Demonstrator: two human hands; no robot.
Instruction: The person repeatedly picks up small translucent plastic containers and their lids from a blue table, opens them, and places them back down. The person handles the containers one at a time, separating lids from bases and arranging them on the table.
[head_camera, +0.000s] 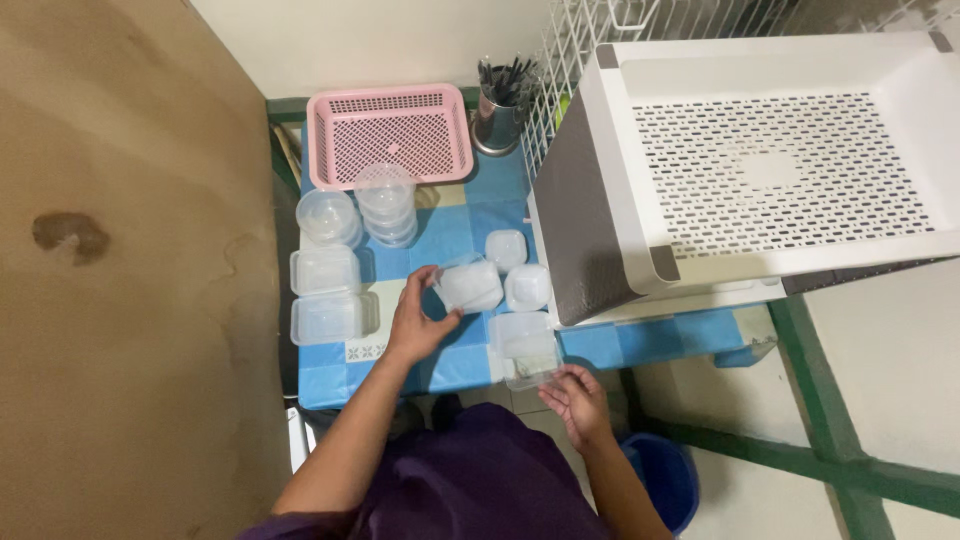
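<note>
Left hand (420, 320) grasped a small clear container (468, 285); right hand (577, 400), fingers loosely curled, touched the rectangular clear tub (523, 345) at the table edge (330, 385)

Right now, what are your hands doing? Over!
Left hand gripping a clear square container. Right hand open, fingers at the clear rectangular tub on the table edge. Small lidded tubs crowd close by.

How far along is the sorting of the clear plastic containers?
Stacked clear round tubs and rectangular boxes sit grouped at the table's left. The left hand grips a clear square container; the right hand touches another. Two small ones remain loose.
</note>
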